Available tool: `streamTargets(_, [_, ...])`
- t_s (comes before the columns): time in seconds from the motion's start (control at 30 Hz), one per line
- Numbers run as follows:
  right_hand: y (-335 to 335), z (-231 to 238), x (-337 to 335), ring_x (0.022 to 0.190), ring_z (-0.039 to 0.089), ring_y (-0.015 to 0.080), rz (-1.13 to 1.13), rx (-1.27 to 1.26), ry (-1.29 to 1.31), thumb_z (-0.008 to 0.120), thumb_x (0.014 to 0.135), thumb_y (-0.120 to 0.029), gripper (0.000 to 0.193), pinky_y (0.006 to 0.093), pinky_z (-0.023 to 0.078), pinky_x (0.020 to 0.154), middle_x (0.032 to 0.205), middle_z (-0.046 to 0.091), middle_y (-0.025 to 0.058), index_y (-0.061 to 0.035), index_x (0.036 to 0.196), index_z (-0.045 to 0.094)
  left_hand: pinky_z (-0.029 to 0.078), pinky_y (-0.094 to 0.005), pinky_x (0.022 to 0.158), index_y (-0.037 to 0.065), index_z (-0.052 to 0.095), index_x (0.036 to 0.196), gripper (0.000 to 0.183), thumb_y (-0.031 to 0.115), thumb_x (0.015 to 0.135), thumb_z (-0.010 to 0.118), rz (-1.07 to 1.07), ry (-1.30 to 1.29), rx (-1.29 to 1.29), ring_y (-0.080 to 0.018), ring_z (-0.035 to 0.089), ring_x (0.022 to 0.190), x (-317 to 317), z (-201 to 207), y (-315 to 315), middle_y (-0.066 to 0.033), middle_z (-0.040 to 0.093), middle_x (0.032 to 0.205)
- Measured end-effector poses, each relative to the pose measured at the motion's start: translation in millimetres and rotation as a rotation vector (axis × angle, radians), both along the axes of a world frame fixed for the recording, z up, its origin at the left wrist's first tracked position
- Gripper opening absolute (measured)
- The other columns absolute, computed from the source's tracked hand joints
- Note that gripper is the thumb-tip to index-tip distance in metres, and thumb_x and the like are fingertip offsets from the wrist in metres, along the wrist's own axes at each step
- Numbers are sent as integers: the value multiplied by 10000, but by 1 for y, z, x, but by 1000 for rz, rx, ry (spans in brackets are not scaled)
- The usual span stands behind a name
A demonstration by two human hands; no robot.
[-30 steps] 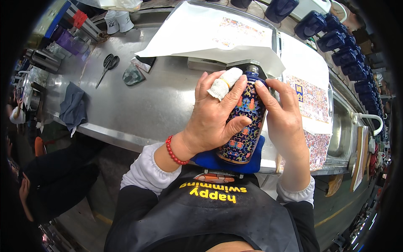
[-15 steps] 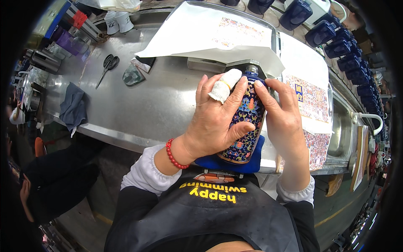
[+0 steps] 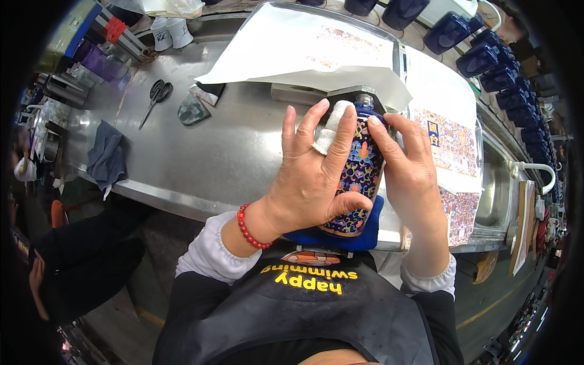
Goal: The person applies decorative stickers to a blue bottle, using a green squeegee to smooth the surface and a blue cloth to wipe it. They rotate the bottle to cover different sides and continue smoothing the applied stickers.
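A dark blue bottle [image 3: 359, 159] with a colourful floral pattern and a bare glass neck leans in front of me, its neck pointing away. My right hand [image 3: 409, 159] grips its upper right side, thumb on the front and fingers bent over the edge. Along the bottle's left side lies my left hand [image 3: 309, 173], fingers spread, thumb stretched across the lower front. A white cloth wrap [image 3: 331, 128] covers one finger of that hand. Beneath the bottle's base is a blue padded rest [image 3: 371, 228]. Behind the neck stands a metal block [image 3: 298, 94].
Scissors [image 3: 157, 97] and a dark green scraper-like piece [image 3: 193, 109] lie on the steel table [image 3: 225, 158]. A grey cloth [image 3: 107, 155] hangs over its left edge. Patterned sheets [image 3: 450, 146] lie right, near a sink [image 3: 496, 194]. Blue bottles [image 3: 477, 59] line the far right.
My left fingers have spread further apart, and the wrapped finger has shifted slightly right, behind the forefinger. The row of blue bottles at the back has moved along. My right hand keeps its place.
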State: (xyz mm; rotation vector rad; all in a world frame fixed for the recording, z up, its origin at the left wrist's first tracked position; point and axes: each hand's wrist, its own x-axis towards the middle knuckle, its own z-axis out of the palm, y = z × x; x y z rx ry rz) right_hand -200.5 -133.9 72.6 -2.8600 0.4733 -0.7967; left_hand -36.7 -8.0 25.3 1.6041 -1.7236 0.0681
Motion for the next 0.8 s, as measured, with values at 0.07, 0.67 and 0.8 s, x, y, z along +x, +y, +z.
streamTargets(0.07, [1, 0, 1, 1142, 583, 400, -2, 1, 0, 656, 735, 76, 618, 476, 505, 983, 1261, 577, 190, -58, 1339, 650, 60, -675, 1194, -85, 272, 1584, 1153, 839, 901, 375, 3, -49, 39, -462, 271, 1459, -1, 5, 0, -238, 517, 1465])
streamTargets(0.67, [3, 0, -1, 1157, 580, 395, -13, 22, 0, 649, 748, 92, 617, 471, 501, 993, 1279, 574, 197, -56, 1347, 647, 67, -686, 1182, -112, 484, 1456, 963, 723, 980, 426, 59, 39, 77, -462, 254, 1459, -6, 6, 6, -286, 498, 1459])
streamTargets(0.8, [3, 0, -1, 1158, 580, 396, -13, 19, -7, 656, 747, 87, 618, 472, 501, 992, 1281, 574, 197, -56, 1348, 647, 71, -628, 1195, -72, 451, 1500, 965, 743, 992, 359, 85, 32, 48, -457, 293, 1461, -8, 7, 3, -226, 614, 1332])
